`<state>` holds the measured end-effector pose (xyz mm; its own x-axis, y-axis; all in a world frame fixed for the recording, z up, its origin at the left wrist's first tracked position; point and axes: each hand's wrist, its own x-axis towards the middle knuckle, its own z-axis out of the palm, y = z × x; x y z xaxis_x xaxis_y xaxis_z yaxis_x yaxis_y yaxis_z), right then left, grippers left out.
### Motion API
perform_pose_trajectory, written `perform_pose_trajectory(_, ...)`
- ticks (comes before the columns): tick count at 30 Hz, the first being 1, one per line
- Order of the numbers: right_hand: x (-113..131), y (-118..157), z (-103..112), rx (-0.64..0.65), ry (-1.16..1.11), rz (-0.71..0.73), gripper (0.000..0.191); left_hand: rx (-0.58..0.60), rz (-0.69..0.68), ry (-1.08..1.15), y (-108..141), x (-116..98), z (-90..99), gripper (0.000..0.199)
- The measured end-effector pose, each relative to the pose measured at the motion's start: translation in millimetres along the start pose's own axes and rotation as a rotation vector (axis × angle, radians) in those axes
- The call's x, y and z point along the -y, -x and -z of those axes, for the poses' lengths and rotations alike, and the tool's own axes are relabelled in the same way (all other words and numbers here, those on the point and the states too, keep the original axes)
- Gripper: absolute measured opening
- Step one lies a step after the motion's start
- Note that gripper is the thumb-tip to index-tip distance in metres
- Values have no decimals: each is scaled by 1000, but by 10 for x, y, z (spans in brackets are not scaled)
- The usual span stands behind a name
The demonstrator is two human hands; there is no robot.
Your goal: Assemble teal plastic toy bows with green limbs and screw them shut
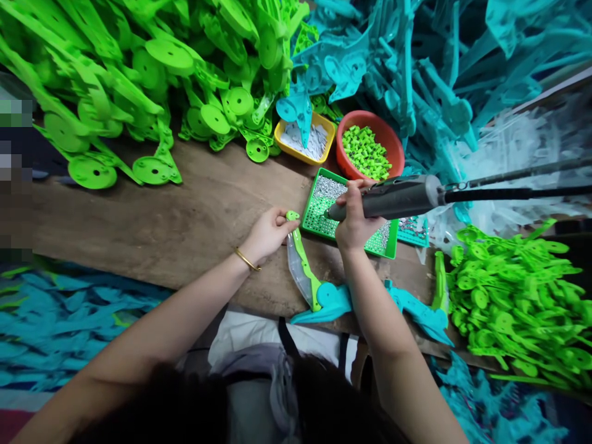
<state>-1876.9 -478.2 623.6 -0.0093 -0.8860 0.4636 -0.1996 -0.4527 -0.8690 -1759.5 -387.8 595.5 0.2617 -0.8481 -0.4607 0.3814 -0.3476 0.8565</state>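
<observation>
I view the bench through the head camera. The left hand (271, 233) holds the far end of a green-and-turquoise plastic assembly (315, 288); thumb and fingertips are closed in a narrow pinch. The assembly is on the wooden table (222, 185), near the table's front edge and left of the right forearm.

Orientation of the assembly: the long axis of its green arm (303, 258) runs from the pinched far end back toward the wearer, slanting slightly to the right. A clear plastic panel (297, 271) lies along the arm's left side. At the near end, the arm meets a turquoise section (335, 300), which lies crosswise, its narrow tip pointing left. I cannot tell how far this section extends beneath the right forearm.

The right hand (355, 219) has its fingers wrapped around the grey body of a powered screwdriver (407, 194). The tool's long axis slants down from right to left, its tip pointing left over a green perforated tray (393, 243) containing small metal screws (329, 186). I cannot tell whether the tip touches a screw. A black cable (490, 194) exits the rear end to the right.

Beyond the tray stand a yellow bin (300, 154) of pale flat pieces and a red bowl (396, 145) of small green parts.
</observation>
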Motion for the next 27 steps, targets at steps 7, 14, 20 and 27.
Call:
perform_pose_trajectory(7, -2, -12, -1, -34, -39, 21, 18, 4, -9, -15, -1, 15, 2, 24)
perform_pose_trajectory(14, 21, -30, -30, -85, -234, 51, 26, 8, -11, -15, -19, 32, 10, 23)
perform_pose_trajectory(20, 3, -35, -43, -85, -241, 51, 20, 3, -13, -19, -6, 20, 2, 20)
perform_pose_trajectory(27, -63, -27, -58, -58, -207, 44, 18, -2, -23, -28, -12, 27, 2, 21)
